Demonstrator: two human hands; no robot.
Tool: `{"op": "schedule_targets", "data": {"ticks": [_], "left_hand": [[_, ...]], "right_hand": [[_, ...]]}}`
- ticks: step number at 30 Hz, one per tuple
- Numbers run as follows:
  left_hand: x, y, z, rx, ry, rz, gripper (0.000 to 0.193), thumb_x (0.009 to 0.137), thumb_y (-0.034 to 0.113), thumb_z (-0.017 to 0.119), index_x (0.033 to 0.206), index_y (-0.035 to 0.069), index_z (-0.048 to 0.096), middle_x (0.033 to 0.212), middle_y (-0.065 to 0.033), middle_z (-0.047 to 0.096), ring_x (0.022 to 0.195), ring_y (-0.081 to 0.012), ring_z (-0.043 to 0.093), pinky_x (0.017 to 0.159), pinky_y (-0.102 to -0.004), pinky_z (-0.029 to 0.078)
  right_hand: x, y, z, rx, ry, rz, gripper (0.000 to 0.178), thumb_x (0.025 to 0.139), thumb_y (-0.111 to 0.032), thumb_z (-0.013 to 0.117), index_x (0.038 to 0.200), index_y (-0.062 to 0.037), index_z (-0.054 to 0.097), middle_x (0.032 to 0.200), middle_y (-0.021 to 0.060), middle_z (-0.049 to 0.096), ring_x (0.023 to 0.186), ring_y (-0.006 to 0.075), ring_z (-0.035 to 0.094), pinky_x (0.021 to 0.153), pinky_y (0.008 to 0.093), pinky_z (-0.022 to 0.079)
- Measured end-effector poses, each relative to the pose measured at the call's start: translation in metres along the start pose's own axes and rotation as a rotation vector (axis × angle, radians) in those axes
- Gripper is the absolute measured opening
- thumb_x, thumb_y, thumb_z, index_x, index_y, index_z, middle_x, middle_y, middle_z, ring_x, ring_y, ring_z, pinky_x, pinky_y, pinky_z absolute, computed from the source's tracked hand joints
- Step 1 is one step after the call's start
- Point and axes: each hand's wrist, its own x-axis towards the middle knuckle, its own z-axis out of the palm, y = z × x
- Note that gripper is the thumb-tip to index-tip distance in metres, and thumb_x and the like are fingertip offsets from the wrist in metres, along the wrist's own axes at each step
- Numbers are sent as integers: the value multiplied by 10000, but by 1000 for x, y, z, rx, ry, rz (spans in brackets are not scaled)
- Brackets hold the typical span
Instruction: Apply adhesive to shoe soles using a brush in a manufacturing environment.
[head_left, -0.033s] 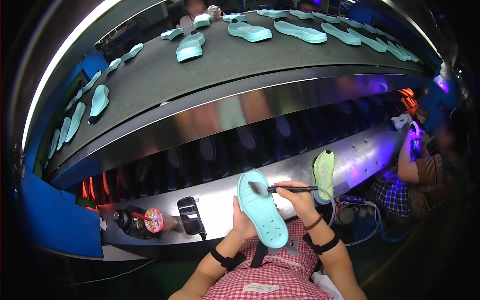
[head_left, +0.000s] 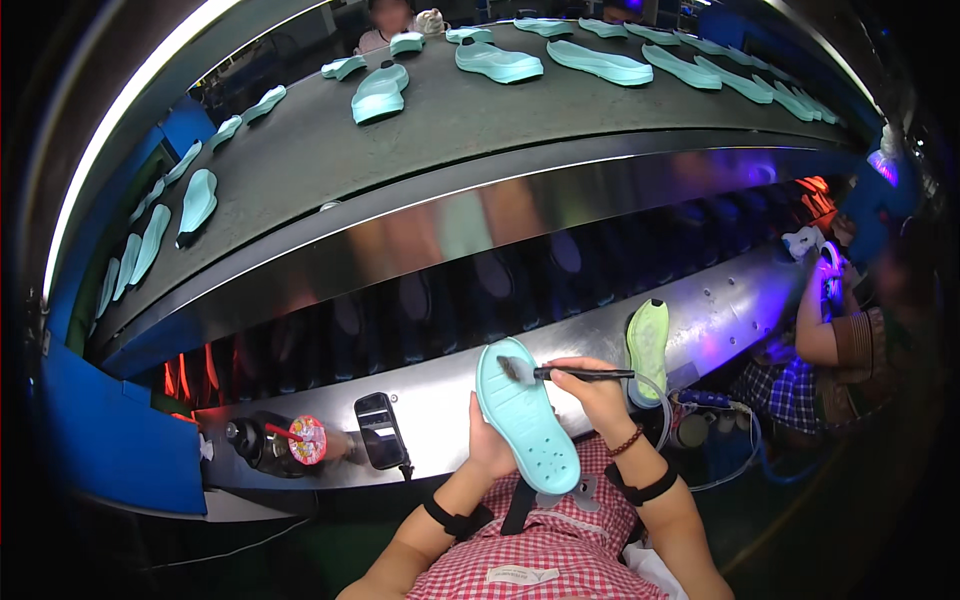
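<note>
My left hand (head_left: pixel 489 442) grips a light-blue shoe sole (head_left: pixel 532 428) by its left edge, holding it tilted above my lap at the bench's front edge. Small holes dot the sole's near end, and shallow grooves cross its far part. A brush (head_left: pixel 600 375) with a black handle and dark bristles is pinched in my right hand (head_left: pixel 598 398). Its bristles rest on the sole's far part. A clear tube (head_left: pixel 665 410) runs from the handle's rear. To the right of that hand a yellow-green sole (head_left: pixel 648 340) with a black end patch lies on the bench.
Along the metal bench (head_left: pixel 440 415) at left are a phone (head_left: pixel 380 430), a lidded cup with a red straw (head_left: pixel 308 440) and a black bottle (head_left: pixel 262 446). Many light-blue soles lie on the dark conveyor belt (head_left: pixel 430 145) beyond. A co-worker (head_left: pixel 850 340) sits at right.
The brush tip has shifted slightly upward on the sole, my right hand moving with it. The sole has moved a touch to the right. Both hands keep their grips.
</note>
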Motion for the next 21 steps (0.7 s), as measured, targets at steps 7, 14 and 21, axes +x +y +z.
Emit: {"op": "schedule_targets", "data": {"ticks": [7, 14, 21], "left_hand": [[12, 1, 6, 123, 357, 196, 698, 824, 631, 191, 1219, 100, 413, 1159, -105, 484, 1083, -259, 455, 926, -418, 365], [-4, 20, 10, 176, 110, 121, 825, 774, 702, 133, 1230, 69, 400, 1148, -159, 495, 975, -317, 531, 864, -460, 419], [1, 11, 24, 51, -80, 141, 797, 791, 687, 150, 1270, 86, 359, 1181, -130, 487, 1050, -292, 491, 908, -420, 395]], "right_hand": [[-23, -2, 22, -686, -280, -614, 189, 689, -85, 631, 870, -33, 619, 869, 120, 627, 830, 254, 599, 735, 336, 448], [-42, -34, -8, -415, -470, -361, 186, 700, -46, 651, 884, -19, 644, 870, 124, 634, 787, 201, 621, 711, 287, 482], [-38, -44, 12, -340, -543, -483, 206, 697, -22, 656, 902, -10, 641, 897, 122, 628, 861, 209, 604, 770, 285, 466]]}}
